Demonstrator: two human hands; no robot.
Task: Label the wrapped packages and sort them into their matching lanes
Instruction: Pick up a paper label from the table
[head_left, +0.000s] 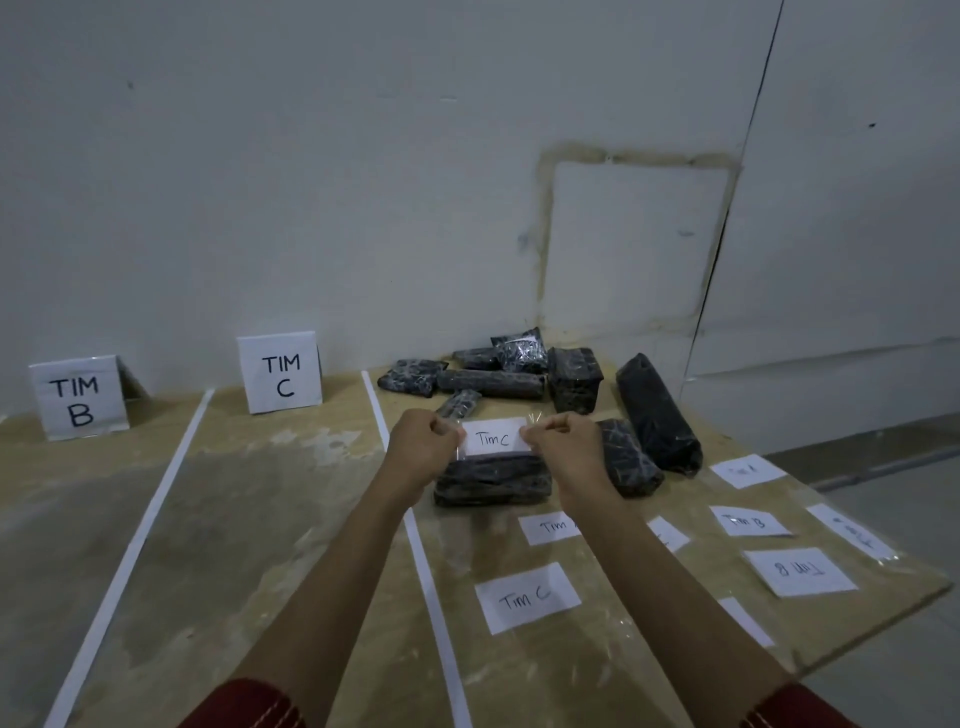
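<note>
A white paper label reading "Tim C" (493, 438) is stretched between my two hands, just above a flat black wrapped package (491, 480) on the wooden board. My left hand (423, 441) pinches the label's left end. My right hand (563, 441) pinches its right end, where clear tape glints. Behind them lies a pile of several black wrapped packages (493, 382). Two more black packages, a long one (657, 413) and a shorter one (628, 457), lie to the right. A standing sign "TIM C" (279, 373) marks the middle lane, and a sign "TIM B" (78, 397) marks the left lane.
Several loose paper labels lie on the board (311, 519) near me, among them "Tim C" (527, 597) and "Tim B" (748, 521). White tape lines (431, 587) divide the lanes. The board's right edge (883, 623) drops to a grey floor. A white wall stands behind.
</note>
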